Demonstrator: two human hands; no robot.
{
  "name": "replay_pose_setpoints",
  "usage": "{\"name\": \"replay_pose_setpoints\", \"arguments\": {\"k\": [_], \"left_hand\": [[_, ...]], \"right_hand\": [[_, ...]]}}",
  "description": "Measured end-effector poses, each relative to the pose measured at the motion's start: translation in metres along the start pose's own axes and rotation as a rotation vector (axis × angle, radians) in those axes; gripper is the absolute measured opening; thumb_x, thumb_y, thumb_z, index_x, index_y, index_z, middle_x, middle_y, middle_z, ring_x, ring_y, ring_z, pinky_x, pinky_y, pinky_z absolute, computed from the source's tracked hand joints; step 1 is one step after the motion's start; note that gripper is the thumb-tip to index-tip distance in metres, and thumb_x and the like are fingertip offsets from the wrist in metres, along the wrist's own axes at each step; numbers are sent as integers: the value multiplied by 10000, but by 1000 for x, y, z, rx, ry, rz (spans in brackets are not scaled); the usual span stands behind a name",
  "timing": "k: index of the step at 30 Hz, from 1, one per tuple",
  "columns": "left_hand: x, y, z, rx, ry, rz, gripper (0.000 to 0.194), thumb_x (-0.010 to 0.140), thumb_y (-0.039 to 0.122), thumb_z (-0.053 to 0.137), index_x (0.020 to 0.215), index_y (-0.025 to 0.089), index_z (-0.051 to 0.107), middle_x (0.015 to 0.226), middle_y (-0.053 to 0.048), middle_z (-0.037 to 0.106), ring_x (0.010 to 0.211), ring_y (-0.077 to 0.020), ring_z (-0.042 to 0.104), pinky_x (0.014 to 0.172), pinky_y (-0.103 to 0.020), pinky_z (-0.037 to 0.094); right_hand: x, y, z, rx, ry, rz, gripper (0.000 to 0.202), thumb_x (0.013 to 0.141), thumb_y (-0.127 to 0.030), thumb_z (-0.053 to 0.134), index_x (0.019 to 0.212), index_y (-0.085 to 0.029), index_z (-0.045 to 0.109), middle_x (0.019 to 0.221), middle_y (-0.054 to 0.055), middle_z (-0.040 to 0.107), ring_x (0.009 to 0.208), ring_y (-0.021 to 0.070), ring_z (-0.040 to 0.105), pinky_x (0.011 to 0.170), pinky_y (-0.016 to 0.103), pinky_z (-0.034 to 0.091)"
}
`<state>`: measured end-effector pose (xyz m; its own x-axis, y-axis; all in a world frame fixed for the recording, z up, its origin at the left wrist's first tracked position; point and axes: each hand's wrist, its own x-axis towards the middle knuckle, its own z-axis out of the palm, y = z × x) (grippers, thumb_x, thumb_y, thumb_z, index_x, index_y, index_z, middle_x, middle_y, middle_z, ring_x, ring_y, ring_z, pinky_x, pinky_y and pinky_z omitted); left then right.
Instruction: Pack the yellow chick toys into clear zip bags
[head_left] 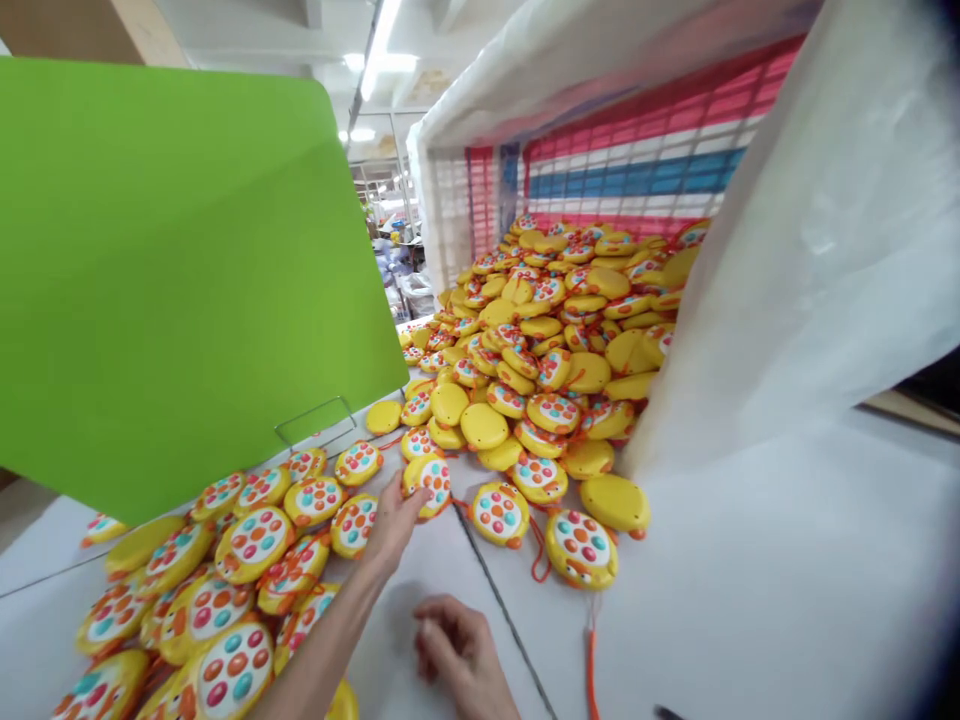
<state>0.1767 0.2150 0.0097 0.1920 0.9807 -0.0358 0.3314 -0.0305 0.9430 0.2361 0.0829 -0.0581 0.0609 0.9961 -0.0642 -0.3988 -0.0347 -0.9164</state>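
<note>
My left hand (396, 522) reaches forward with its thumb over the edge of a yellow duck-faced button toy (435, 482), gripping it at the front of a big heap. This toy has a white panel with coloured round buttons. My right hand (459, 650) is near the bottom middle, over the white table, its fingers curled in and nothing visible in them. Ahead of it lie two more such toys, one face up (499, 512) and another with eyes toward me (581, 548). An orange strap (592, 670) hangs down from the latter.
The heap of toys (517, 375) spills from a white sack with a striped lining (637, 175). More toys (225, 600) are piled at left. Behind them a large green board (187, 280) stands beside a wire stand (319, 418). A seam crosses the white table (720, 580).
</note>
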Motion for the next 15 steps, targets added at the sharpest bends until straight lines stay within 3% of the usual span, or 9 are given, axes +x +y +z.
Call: {"name": "replay_pose_setpoints", "arguments": {"k": [3, 7, 9, 12, 15], "left_hand": [[-42, -3, -26, -170, 4, -136, 507, 757, 375, 602, 1207, 164, 501, 1062, -131, 637, 850, -243, 658, 651, -366, 562], [-98, -6, -50, -474, -53, -306, 540, 699, 352, 683, 1191, 188, 534, 1033, -108, 671, 852, -246, 659, 625, -328, 547], [-117, -8, -58, -550, -36, -416, 545, 649, 317, 728, 1151, 182, 568, 1066, -112, 667, 892, -254, 649, 634, -314, 540], [-134, -10, -68, -461, -47, -513, 528, 639, 288, 727, 1140, 202, 585, 1126, -95, 651, 919, -241, 643, 688, -315, 537], [-137, -6, -76, -311, -250, -423, 470, 688, 282, 686, 1145, 222, 594, 1068, -68, 678, 890, -229, 650, 705, -307, 526]], "right_hand": [[0, -15, -3, 128, 126, 24, 402, 739, -548, 642, 858, -164, 637, 632, 7, 563, 533, 125, 513, 515, 237, 415], [2, -18, -7, 265, 165, 34, 362, 765, -506, 646, 920, -179, 662, 826, 56, 644, 727, 171, 585, 641, 267, 471], [1, -17, -8, 306, 106, 55, 392, 780, -513, 628, 966, -170, 666, 895, 78, 656, 788, 188, 602, 669, 282, 480], [-5, -23, -7, 274, -52, 119, 415, 803, -525, 591, 960, -151, 678, 852, 76, 667, 773, 184, 611, 625, 263, 467], [-15, -36, -4, 164, -256, 216, 386, 760, -472, 661, 947, -135, 685, 765, 48, 668, 652, 141, 597, 559, 223, 436]]}}
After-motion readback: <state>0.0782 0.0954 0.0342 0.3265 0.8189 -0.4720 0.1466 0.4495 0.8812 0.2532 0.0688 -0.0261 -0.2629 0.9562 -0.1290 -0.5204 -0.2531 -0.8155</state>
